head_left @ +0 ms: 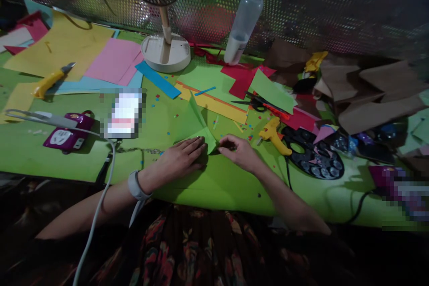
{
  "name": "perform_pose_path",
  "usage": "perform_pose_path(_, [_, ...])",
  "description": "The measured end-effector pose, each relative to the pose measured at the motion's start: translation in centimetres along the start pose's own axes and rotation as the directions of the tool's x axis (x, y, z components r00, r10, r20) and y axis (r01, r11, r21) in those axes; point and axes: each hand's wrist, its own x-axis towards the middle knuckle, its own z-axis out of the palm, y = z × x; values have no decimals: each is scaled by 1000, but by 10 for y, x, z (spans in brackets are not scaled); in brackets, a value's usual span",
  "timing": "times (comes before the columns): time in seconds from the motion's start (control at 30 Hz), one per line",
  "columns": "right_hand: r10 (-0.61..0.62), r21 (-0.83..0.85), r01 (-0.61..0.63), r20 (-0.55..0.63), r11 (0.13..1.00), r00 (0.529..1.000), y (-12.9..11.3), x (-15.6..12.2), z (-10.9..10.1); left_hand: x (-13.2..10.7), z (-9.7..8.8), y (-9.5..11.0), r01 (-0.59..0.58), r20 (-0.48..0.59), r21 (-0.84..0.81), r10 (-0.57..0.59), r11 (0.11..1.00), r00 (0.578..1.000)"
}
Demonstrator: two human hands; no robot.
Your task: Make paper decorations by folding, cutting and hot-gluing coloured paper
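Note:
A folded green paper lies on the green table cover, one flap standing up. My left hand rests flat on its near side, fingers stretched out and pressing down. My right hand is curled at the paper's right corner, fingertips pinching its edge. A pale band sits on my left wrist.
A yellow glue gun, black paint palette and scissors lie to the right. Behind stand a fan base and clear bottle. Coloured sheets, a yellow cutter and a purple power strip lie left. Brown paper scraps pile far right.

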Motion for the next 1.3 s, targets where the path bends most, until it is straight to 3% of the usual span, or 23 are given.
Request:
perform_pose_path(0.07, [-20, -50, 18, -51, 999, 998, -2, 1, -9, 1, -2, 4, 9, 2, 43, -9, 999, 1000])
perform_pose_path(0.13, [3, 5, -3, -74, 1000, 997, -5, 2, -16, 1, -3, 6, 12, -1, 72, -12, 997, 1000])
perform_pose_path(0.23, [61, 80, -59, -34, 995, 998, -9, 2, -19, 2, -3, 8, 8, 0, 73, -8, 997, 1000])
perform_pose_path(0.3, [99, -19, -100, -32, 995, 995, -10, 0, -16, 1, -4, 6, -2, 1, 49, 2, 999, 1000])
perform_pose_path(0.37, [105, -232, -112, -44, 966, 994, -11, -3, -11, 0, -8, 3, 6, -26, 16, -5, 1000, 1000])
perform_pose_path(0.5, [-28, -570, 65, 73, 819, 997, -10, -3, -6, 2, -19, -14, 119, -159, -12, -120, 993, 980])
perform_pose_path(0.67, [-238, -601, 325, 222, 730, 946, -9, 8, -13, 5, -24, -37, 164, -243, 32, -152, 986, 958])
perform_pose_path(0.73, [-274, -601, 353, 223, 717, 935, -12, 10, -24, 2, -19, -42, 144, -229, 49, -129, 988, 965])
perform_pose_path(0.8, [-255, -662, 275, 129, 697, 958, -16, 8, -42, -4, -11, -46, 119, -214, 72, -101, 990, 972])
perform_pose_path(0.87, [-199, -750, 120, -16, 651, 980, -21, 6, -66, -10, -3, -48, 100, -194, 78, -83, 992, 978])
perform_pose_path(1.0, [-99, -864, -194, -268, 465, 958, -24, 10, -115, -18, 6, -49, 71, -120, 47, -65, 996, 991])
perform_pose_path(1.07, [-63, -884, -256, -303, 392, 951, -19, 24, -129, -18, 7, -48, 62, -105, 50, -56, 997, 993])
perform_pose_path(1.17, [-2, -927, -227, -239, 300, 971, -11, 52, -131, -16, 3, -46, 59, -135, 65, -50, 996, 990])
perform_pose_path(1.3, [24, -932, -223, -226, 287, 974, -8, 82, -125, -17, -6, -44, 66, -193, 91, -48, 994, 980])
